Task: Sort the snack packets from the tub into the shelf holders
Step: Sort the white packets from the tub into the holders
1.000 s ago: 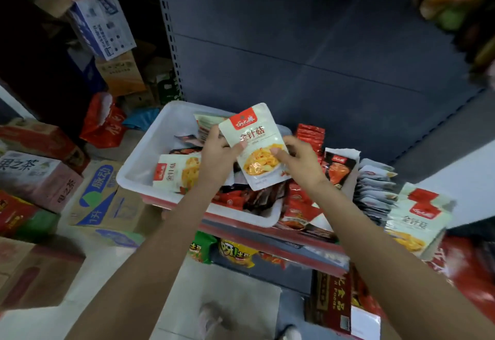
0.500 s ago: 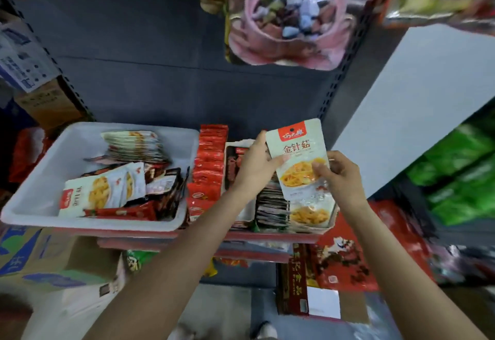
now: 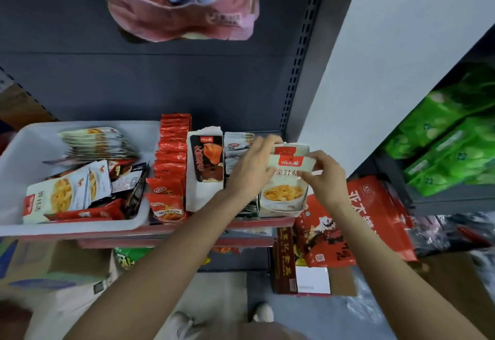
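Your left hand (image 3: pixel 254 168) and right hand (image 3: pixel 325 176) pinch packet (image 3: pixel 288 179) by top corners, half-seated in rightmost holder (image 3: pixel 281 212). Keep packet upright, face forward; press straight down behind front lip. Tub (image 3: pixel 16 152) holds more packets.

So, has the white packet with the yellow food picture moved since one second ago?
Yes. The white packet went right, from above the white tub into the rightmost holder, held by both hands.
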A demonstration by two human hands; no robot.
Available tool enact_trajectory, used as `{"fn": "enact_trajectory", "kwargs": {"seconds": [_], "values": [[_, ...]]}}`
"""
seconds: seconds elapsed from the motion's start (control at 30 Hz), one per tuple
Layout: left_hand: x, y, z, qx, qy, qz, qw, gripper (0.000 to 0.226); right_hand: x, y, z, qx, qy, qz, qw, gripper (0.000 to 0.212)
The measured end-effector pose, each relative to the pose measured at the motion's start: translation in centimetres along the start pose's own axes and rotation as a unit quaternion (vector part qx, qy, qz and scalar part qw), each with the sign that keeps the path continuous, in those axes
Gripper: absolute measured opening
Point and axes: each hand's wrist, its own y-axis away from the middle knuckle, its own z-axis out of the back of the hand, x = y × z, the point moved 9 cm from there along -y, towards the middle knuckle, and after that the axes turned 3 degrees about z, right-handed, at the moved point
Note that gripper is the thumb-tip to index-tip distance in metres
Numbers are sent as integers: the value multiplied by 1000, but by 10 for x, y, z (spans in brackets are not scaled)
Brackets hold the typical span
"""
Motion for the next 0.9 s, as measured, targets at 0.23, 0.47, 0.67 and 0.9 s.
{"fn": "enact_trajectory", "kwargs": {"seconds": [0.23,0.47,0.67,0.9], "values": [[2,-1,-7,34,-147,-64,987,31,19,-4,-21,73,96,36,992,22],[52,22,54,-65,40,26,997,23,94,6,-58,42,139,161,976,28],[161,71,152,-173,88,183,964,14,182,20,-169,156,99,232,955,31],[338,152,212,-69,-17,416,907,43,264,57,-322,297,139,266,907,47]]}}
